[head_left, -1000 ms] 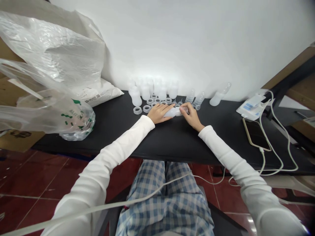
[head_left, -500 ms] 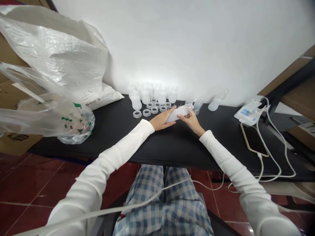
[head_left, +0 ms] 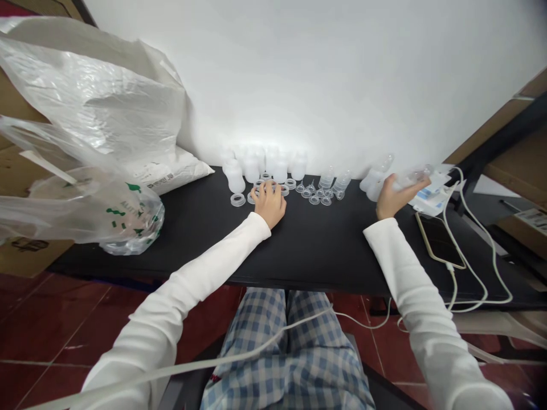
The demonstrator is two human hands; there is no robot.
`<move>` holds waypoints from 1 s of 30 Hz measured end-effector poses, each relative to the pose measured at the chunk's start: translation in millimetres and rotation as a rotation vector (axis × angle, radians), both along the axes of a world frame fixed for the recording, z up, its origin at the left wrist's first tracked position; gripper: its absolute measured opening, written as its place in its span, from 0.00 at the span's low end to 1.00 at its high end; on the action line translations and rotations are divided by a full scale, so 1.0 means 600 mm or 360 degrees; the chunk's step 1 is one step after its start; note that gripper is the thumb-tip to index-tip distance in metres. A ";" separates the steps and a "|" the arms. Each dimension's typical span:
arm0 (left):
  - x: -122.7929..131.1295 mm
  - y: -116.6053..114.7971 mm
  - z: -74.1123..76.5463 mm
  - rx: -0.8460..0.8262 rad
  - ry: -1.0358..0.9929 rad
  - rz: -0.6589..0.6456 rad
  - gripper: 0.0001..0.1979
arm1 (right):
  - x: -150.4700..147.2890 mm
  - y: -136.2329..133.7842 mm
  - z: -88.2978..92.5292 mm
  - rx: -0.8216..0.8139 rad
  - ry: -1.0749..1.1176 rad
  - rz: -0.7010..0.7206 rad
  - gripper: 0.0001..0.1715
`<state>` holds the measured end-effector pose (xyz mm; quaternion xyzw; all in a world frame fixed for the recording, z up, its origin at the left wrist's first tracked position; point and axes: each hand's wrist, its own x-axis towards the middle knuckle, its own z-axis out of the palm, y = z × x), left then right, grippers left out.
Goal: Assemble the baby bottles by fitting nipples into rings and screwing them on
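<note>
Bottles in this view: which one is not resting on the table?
The clear bottle in the right hand, lifted up; all the other bottles rest on the table.

clear plastic bottle (head_left: 413, 176) | near-horizontal, raised | translucent collar rings (head_left: 238, 200) | lying flat

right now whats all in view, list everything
wide plastic bottles: about five, translucent white, back of table against wall
plastic rings: several, translucent, before the bottles
teats: several, clear, right of the rings
slim bottles: a few, clear, back of table
black table: one, black, under everything
smartphone: one, gold-edged, table's right
white cable: one, white, beside smartphone
plastic bags: two, clear, far left
white sack: one, white, behind bags
left hand: one, on the rings
right hand: one, holding clear bottle
sleeves: two, white, on arms
</note>
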<state>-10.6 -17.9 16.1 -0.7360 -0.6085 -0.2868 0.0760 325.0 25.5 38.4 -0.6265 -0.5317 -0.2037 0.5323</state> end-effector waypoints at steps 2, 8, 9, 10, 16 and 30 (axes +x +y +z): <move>0.001 -0.002 0.000 -0.0007 0.0021 0.0053 0.19 | 0.010 0.000 0.004 -0.0034 0.0253 -0.0300 0.36; -0.006 -0.002 -0.004 -0.0237 0.0115 0.0265 0.29 | 0.018 0.002 -0.005 -0.0501 0.0384 -0.0516 0.34; -0.008 -0.002 -0.004 -0.0300 0.0134 0.0293 0.30 | 0.020 0.002 -0.008 -0.0539 0.0349 -0.0489 0.34; -0.010 -0.002 -0.004 -0.0359 0.0154 0.0316 0.31 | 0.022 0.002 -0.010 -0.0558 0.0306 -0.0453 0.36; -0.019 -0.002 0.003 -0.0578 0.0176 0.0498 0.31 | 0.027 0.005 -0.025 -0.0719 0.0270 -0.0283 0.51; -0.029 0.004 -0.002 -0.0560 0.0085 0.0583 0.32 | -0.061 -0.029 0.012 -0.0488 -0.0115 0.0022 0.28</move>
